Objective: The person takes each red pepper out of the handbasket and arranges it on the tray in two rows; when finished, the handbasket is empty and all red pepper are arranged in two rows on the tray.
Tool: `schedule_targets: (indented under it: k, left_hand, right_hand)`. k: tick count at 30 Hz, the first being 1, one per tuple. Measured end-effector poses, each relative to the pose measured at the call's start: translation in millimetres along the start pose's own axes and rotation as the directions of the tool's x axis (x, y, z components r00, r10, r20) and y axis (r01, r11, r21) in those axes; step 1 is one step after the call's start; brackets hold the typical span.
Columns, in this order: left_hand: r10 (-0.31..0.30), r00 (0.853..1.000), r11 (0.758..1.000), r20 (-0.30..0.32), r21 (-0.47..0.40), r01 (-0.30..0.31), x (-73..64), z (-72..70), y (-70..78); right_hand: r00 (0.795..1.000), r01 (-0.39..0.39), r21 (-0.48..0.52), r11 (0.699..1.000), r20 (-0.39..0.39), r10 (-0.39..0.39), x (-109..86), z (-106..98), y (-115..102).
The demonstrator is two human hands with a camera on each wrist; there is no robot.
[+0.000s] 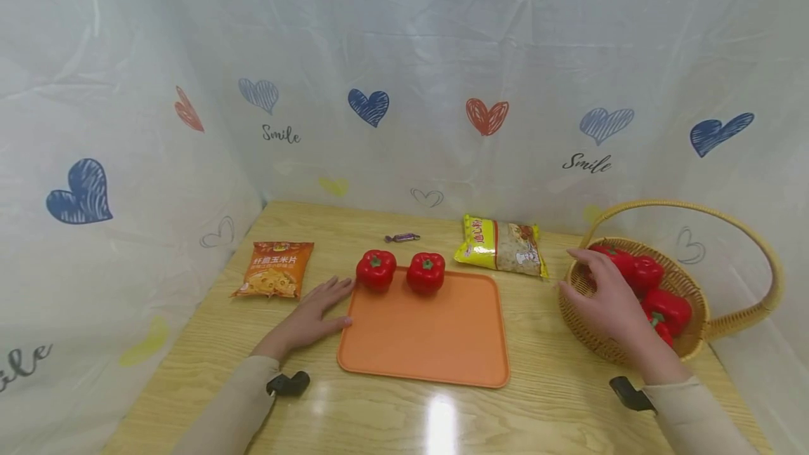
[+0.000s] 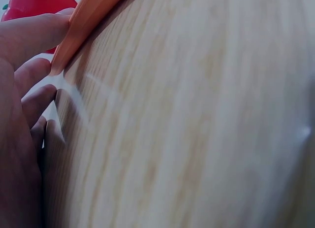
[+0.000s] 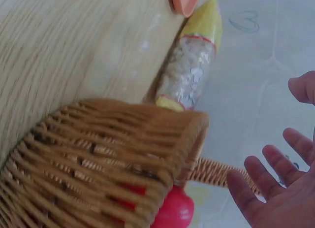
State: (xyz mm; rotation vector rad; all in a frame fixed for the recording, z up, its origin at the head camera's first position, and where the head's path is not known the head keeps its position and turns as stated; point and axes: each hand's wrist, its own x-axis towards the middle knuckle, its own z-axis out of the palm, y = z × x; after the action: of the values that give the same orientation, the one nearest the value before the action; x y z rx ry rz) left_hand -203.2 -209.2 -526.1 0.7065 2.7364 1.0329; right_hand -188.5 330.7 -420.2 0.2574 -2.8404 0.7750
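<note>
Two red bell peppers (image 1: 376, 271) (image 1: 425, 273) stand side by side along the far left edge of an orange tray (image 1: 430, 335). My left hand (image 1: 311, 318) lies at the tray's left edge, fingers extended, thumb and fingertips right at the rim. Over the left side of a wicker basket (image 1: 594, 350) hovers my right hand (image 1: 609, 297), fingers spread and nothing between them. Several red peppers (image 1: 670, 309) lie inside the basket, partly hidden behind that hand. In the right wrist view the right hand (image 3: 280, 188) shows above the basket's rim (image 3: 189, 134), palm bare.
An orange snack bag (image 1: 276, 270) lies left of the tray. Behind the tray are a small purple wrapped candy (image 1: 402, 237) and a yellow-and-clear food packet (image 1: 503, 246). The basket's tall handle (image 1: 748, 307) arches to the right, near the curtain (image 1: 404, 160) around the table.
</note>
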Motion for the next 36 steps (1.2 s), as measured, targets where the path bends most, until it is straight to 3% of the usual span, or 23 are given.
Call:
schedule_targets:
  k: [20,36]
  left_hand:
    - [-0.001,1.0,1.0,0.003,-0.008,0.002,-0.3,-0.6,1.0]
    - [-0.004,1.0,1.0,0.008,-0.001,0.004,-0.6,-0.3,0.0]
  right_hand:
    - [0.99,-0.14,-0.04,0.989,0.002,0.141,8.8,-28,42]
    - [0.981,-0.188,-0.071,0.98,0.04,0.191,28.3,-43,60]
